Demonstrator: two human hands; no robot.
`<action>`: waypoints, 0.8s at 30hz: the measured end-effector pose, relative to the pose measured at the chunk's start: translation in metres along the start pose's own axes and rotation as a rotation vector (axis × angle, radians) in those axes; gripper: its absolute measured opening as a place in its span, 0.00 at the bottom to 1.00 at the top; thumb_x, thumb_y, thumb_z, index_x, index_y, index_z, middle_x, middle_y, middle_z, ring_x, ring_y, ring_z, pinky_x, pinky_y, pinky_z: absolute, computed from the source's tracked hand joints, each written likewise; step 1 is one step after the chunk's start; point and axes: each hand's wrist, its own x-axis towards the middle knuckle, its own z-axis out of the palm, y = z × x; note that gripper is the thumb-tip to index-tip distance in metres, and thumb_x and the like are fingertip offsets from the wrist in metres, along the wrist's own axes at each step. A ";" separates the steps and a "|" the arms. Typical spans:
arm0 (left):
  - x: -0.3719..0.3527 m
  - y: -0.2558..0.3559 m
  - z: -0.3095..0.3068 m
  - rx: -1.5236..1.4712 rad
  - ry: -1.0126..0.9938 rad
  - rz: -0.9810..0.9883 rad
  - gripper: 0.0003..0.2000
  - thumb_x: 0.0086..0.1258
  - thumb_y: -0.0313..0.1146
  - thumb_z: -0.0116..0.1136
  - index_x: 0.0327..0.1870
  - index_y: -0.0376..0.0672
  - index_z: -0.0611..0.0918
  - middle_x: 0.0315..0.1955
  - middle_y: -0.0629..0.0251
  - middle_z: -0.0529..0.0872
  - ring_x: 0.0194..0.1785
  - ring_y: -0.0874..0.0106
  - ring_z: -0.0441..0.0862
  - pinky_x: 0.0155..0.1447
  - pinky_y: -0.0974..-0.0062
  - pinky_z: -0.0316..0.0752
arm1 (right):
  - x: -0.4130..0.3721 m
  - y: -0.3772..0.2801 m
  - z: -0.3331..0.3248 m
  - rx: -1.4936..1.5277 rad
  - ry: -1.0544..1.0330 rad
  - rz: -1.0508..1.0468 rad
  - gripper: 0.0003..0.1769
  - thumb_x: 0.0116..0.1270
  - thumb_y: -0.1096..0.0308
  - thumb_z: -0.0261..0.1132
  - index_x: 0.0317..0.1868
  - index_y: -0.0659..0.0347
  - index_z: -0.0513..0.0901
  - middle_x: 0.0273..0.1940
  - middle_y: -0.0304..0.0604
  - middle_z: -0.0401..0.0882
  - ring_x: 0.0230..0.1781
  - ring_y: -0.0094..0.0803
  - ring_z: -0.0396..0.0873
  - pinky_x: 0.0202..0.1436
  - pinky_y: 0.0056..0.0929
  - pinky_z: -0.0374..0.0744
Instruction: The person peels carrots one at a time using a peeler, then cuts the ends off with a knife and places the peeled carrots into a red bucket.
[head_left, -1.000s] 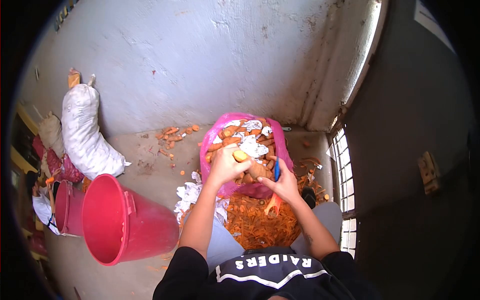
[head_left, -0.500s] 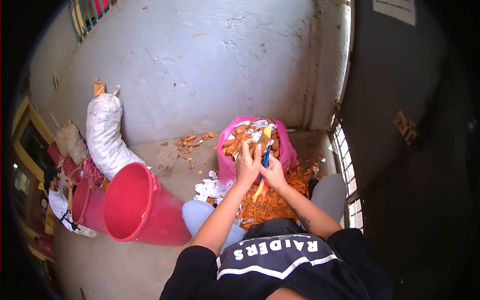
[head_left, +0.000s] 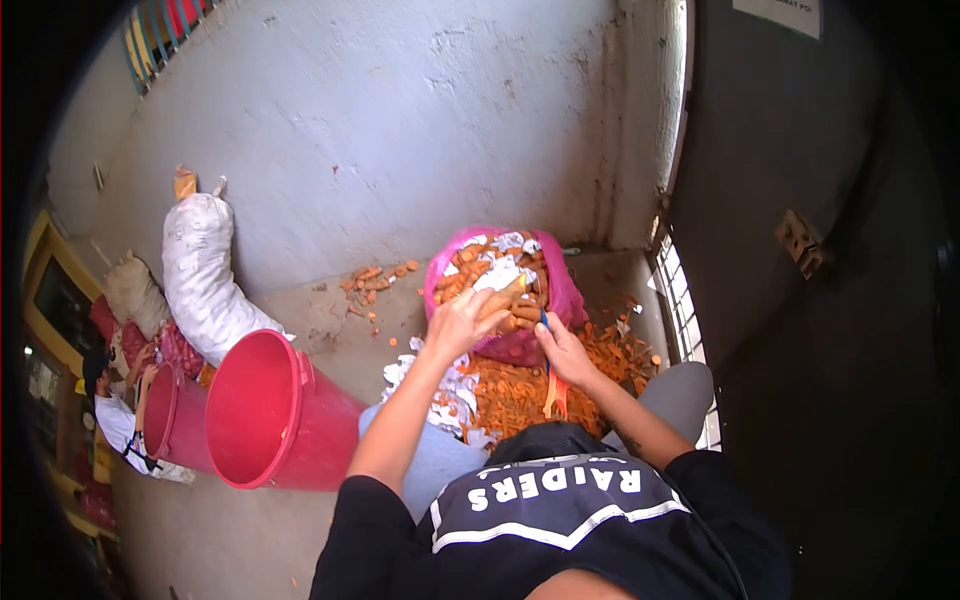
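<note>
My left hand (head_left: 460, 322) is closed around a carrot (head_left: 507, 297) with brown, unpeeled-looking skin, over a pink plastic sack (head_left: 566, 290) full of carrots and crumpled white paper. In my right hand (head_left: 565, 352) is a slim blue peeler (head_left: 544, 321), mostly hidden by the fingers. A bright orange strip (head_left: 555, 395) hangs below that hand. The peeler and the carrot are apart. Under both hands lies a wide heap of orange peelings (head_left: 510, 400) on the floor, between my legs.
Scraps of white paper (head_left: 450, 395) lie left of the peelings. Two red bins, the nearer one (head_left: 300, 415) large, stand at left. A long white sack (head_left: 195, 265) leans on the wall. Loose carrots (head_left: 370, 285) lie by the wall. Another person (head_left: 120, 410) is at far left. A dark door (head_left: 790, 350) stands right.
My hands have moved apart: the left has shifted left and down with the carrot, the right has moved right with the peeler. The carrot now points lower, over the sack.
</note>
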 end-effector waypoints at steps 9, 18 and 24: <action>-0.022 -0.013 0.008 0.085 -0.172 0.056 0.18 0.55 0.47 0.68 0.40 0.44 0.83 0.29 0.63 0.82 0.33 0.62 0.83 0.36 0.65 0.78 | 0.000 0.017 0.008 0.136 -0.221 0.030 0.22 0.77 0.48 0.43 0.36 0.58 0.68 0.24 0.38 0.67 0.26 0.28 0.69 0.34 0.30 0.70; -0.026 -0.024 0.008 0.041 -0.256 -0.043 0.19 0.58 0.50 0.65 0.41 0.43 0.82 0.29 0.60 0.83 0.34 0.59 0.83 0.37 0.62 0.78 | 0.003 0.028 0.023 0.216 -0.270 0.177 0.24 0.77 0.47 0.41 0.34 0.59 0.69 0.23 0.36 0.67 0.23 0.24 0.68 0.29 0.26 0.69; -0.030 -0.031 0.014 0.060 -0.244 -0.042 0.20 0.56 0.49 0.67 0.42 0.43 0.83 0.27 0.61 0.83 0.33 0.61 0.83 0.36 0.64 0.78 | 0.006 0.023 0.022 0.230 -0.314 0.232 0.24 0.77 0.47 0.41 0.35 0.59 0.69 0.23 0.38 0.68 0.23 0.27 0.69 0.31 0.30 0.70</action>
